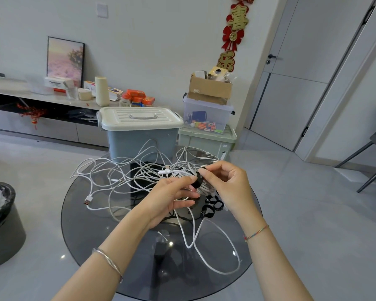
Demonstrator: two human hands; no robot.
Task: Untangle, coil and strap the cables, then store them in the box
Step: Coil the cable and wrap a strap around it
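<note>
Blue box (139, 135) far side of counter (91, 224), lid shut, contents hidden. Clear bin (206, 118) holds toys. Left hand (172, 198) grips coiled cable (182, 172), right hand (228, 185) pinches black strap (199, 181) round it, hands close together.

A round smoked-glass table (85, 231) bears tangled white cables (126, 180) and black straps (213, 203).

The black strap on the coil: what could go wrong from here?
1. The right hand only pinches the black strap; it may slip, and the coiled cable in the left hand could spring open.
2. Strands seem to run from the coil into the cable tangle; strapping now may trap them.
3. The storage box has its lid on, so storing needs a free hand.
</note>
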